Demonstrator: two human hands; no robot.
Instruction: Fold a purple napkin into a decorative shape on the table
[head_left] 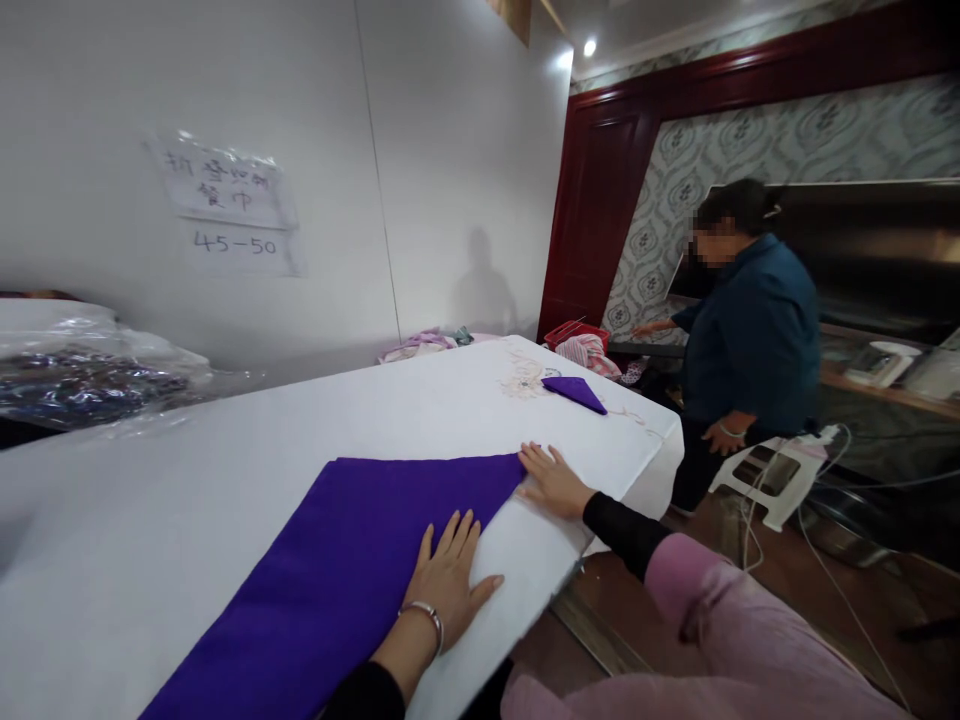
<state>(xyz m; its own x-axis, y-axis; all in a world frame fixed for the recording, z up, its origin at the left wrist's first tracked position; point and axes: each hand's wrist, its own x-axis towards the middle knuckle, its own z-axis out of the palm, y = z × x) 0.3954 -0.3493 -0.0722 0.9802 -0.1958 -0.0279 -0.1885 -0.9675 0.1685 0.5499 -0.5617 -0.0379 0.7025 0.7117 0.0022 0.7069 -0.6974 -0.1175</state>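
Observation:
A large purple napkin [330, 570] lies spread on the white-covered table [247, 440], with one corner pointing to the right. My left hand [446, 578] rests flat on the napkin's near edge, fingers apart, its thumb over the white cover. At the right-hand corner, my right hand [553, 482] touches the cloth with outstretched fingers. Farther along the table sits a smaller, folded purple napkin [575, 393], apart from both hands. Part of the large napkin is hidden beneath my left hand, and its near end runs out of the picture.
Another person [750, 310] stands beyond the table's far right end, near a white stool [780, 470] with cables. Clear plastic wrapping [112, 370] lies at the left. A red basket [574, 332] and cloths are behind the far end. A handwritten sign [229, 205] hangs on the wall.

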